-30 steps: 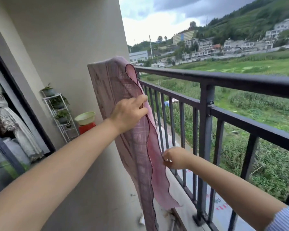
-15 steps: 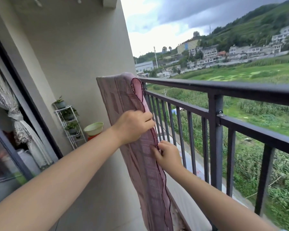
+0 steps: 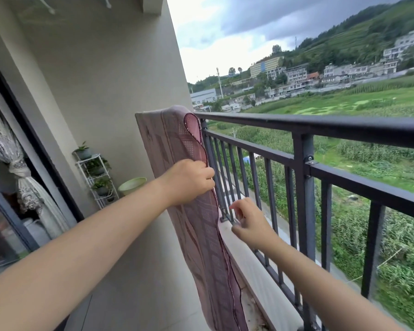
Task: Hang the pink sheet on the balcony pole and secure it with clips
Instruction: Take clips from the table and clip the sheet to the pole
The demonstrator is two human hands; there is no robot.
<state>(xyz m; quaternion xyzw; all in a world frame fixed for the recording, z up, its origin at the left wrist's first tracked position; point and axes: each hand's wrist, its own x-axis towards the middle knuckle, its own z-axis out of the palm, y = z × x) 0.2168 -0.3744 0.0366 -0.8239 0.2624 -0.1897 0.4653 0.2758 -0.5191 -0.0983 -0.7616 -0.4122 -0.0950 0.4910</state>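
Observation:
The pink patterned sheet [image 3: 177,139] is draped over the far end of the dark balcony rail [image 3: 320,124] and hangs down along the inner side of the bars. My left hand [image 3: 189,181] grips the sheet's dark-trimmed edge about halfway down. My right hand [image 3: 247,223] hovers just right of the sheet, in front of the bars, with loosely bent fingers and nothing in it. No clips are visible.
A white plant rack [image 3: 96,177] with several pots stands against the back wall, a pale green basin [image 3: 132,185] beside it. A sliding door with a tied curtain [image 3: 26,185] lines the left. A white ledge [image 3: 261,266] runs under the railing bars.
My right hand has let go of the sheet's edge and moved off to the right. My left hand kept hold of the sheet.

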